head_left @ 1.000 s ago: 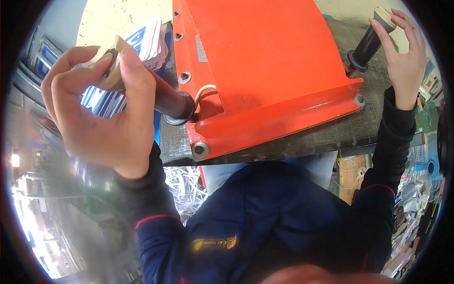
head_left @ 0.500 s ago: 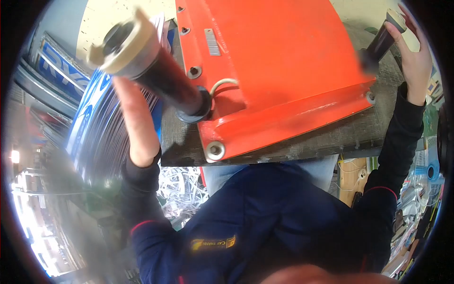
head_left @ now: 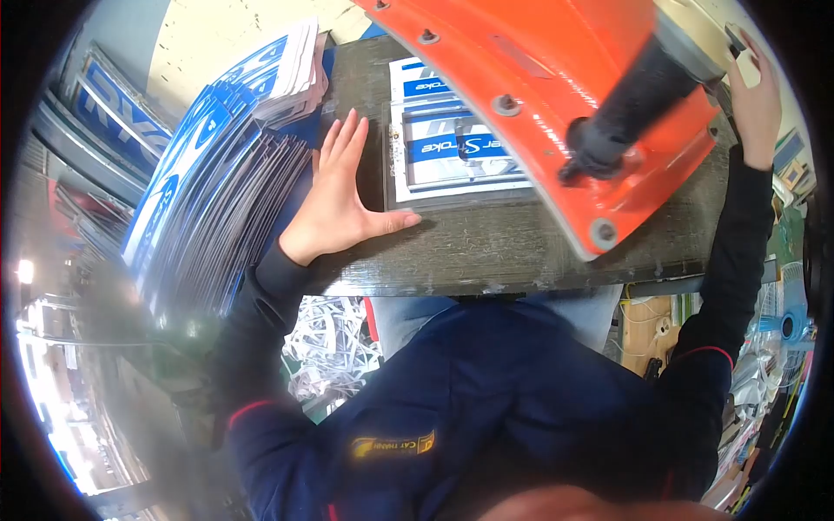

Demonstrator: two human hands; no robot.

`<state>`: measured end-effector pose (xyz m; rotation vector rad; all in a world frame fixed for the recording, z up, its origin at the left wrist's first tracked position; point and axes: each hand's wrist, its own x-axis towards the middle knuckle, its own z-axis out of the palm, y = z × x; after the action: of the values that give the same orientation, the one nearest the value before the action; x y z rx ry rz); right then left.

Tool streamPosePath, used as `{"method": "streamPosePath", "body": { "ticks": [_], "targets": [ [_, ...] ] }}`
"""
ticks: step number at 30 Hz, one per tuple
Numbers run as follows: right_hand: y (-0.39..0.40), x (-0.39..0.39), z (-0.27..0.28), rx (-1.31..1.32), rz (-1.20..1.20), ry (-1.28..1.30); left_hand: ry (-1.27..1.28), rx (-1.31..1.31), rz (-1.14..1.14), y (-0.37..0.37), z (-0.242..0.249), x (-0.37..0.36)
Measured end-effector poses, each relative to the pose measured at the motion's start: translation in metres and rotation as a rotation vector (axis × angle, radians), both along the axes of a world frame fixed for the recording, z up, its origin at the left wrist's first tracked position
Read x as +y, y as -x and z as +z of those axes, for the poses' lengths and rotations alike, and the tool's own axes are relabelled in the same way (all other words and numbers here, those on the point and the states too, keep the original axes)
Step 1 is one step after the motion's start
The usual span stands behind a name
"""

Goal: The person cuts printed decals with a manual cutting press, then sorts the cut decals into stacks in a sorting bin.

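My left hand (head_left: 340,195) is open over the worktable, thumb spread from the fingers. It lies between a stack of blue-and-white printed sheets (head_left: 208,191) and a metal cutting die frame (head_left: 408,161). The die rests on a printed sheet (head_left: 504,146) with "Stroke" lettering. At the far right, my right hand (head_left: 757,100) grips a handle of the orange press head (head_left: 547,95); that handle is mostly hidden. The nearer black handle (head_left: 638,95) with a beige top stands on the press head, with no hand on it.
The dark worktable (head_left: 486,247) has a front edge close to my body. White paper strips (head_left: 330,343) lie heaped below it. Blue-and-white panels (head_left: 117,117) lean at the far left. A blue fan (head_left: 789,326) stands at lower right.
The orange press head has swung right, uncovering the die and printed sheet. My left hand has come away from the near handle and moved right over the table.
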<state>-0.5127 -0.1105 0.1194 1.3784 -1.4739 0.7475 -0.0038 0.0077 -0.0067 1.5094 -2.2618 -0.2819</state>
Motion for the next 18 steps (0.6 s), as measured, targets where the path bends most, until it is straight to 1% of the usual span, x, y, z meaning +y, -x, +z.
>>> {"method": "streamPosePath", "body": {
  "ticks": [1,3,4,6,7,8,10,11,12,14,15,16,18],
  "targets": [
    [-0.016,0.010,-0.006,-0.319,0.432,-0.111,0.005,-0.003,0.007,0.000,-0.003,0.000],
    [-0.031,0.026,-0.020,-0.806,0.962,-0.221,-0.002,-0.007,0.010,0.001,-0.005,0.002],
    [-0.035,0.032,-0.022,-0.810,0.955,-0.225,0.006,-0.024,0.014,0.002,-0.004,0.002],
    [-0.041,0.040,-0.023,-1.152,1.577,-0.470,0.016,-0.040,0.008,0.003,-0.005,0.002],
    [-0.041,0.040,-0.020,-1.152,1.568,-0.464,0.016,-0.018,0.008,0.003,-0.004,0.001],
    [-0.041,0.039,-0.016,-1.166,1.687,-0.641,0.015,0.005,0.007,0.003,-0.004,0.002],
    [-0.053,0.047,-0.011,-1.175,1.789,-0.816,0.019,0.016,-0.009,0.003,-0.004,0.003],
    [-0.069,0.054,-0.010,-1.146,1.664,-0.624,0.014,-0.008,-0.005,0.003,-0.003,0.003],
    [-0.078,0.052,-0.009,-1.184,1.580,-0.468,0.010,-0.032,-0.001,0.003,-0.002,0.002],
    [-0.086,0.036,-0.009,-1.340,1.382,-0.130,0.010,-0.011,-0.018,0.004,-0.002,0.003],
    [-0.088,0.027,-0.010,-1.381,1.294,-0.018,0.011,-0.014,-0.013,0.003,-0.002,0.003],
    [-0.067,0.018,-0.013,-1.383,1.281,-0.094,0.014,-0.019,-0.008,0.003,-0.002,0.003],
    [-0.038,-0.007,-0.016,-1.348,1.145,-0.086,0.044,0.018,-0.044,0.006,-0.001,0.003]
  ]
}}
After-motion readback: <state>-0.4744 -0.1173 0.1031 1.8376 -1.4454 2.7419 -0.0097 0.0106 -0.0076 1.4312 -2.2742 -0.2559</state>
